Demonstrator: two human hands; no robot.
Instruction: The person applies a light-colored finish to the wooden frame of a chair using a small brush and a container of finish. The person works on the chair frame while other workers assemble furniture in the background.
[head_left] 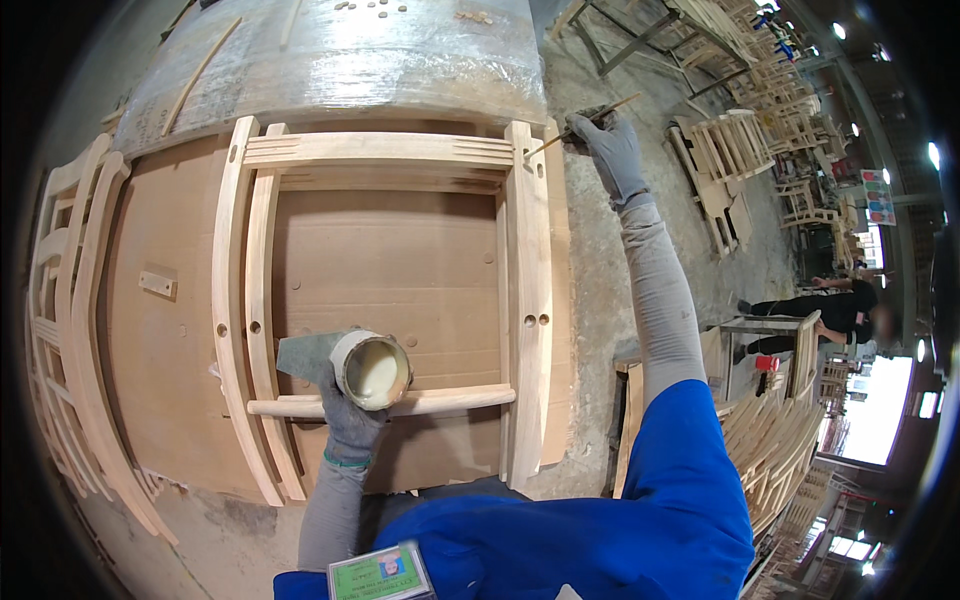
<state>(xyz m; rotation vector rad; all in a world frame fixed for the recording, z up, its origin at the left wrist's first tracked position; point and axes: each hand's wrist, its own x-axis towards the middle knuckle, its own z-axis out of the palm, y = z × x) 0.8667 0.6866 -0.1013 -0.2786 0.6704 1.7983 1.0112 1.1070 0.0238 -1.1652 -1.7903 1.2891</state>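
Observation:
My left hand [345, 410], in a grey glove, holds a round cup [372, 368] full of pale cream-coloured glue above the lower rail of a bare wooden chair frame [530, 300]. The frame lies flat on a brown board table [170, 330]. My right hand [612, 150], also grey-gloved, reaches out to the frame's far right corner. It grips a thin wooden stick [580, 120] whose tip touches the right upright near the top rail [380, 150].
More curved chair parts [70, 300] are stacked along the table's left edge. A plastic-wrapped slab [330, 60] lies beyond the frame. Piles of chair frames [740, 150] stand on the concrete floor to the right, where another person [830, 315] in dark clothes bends over.

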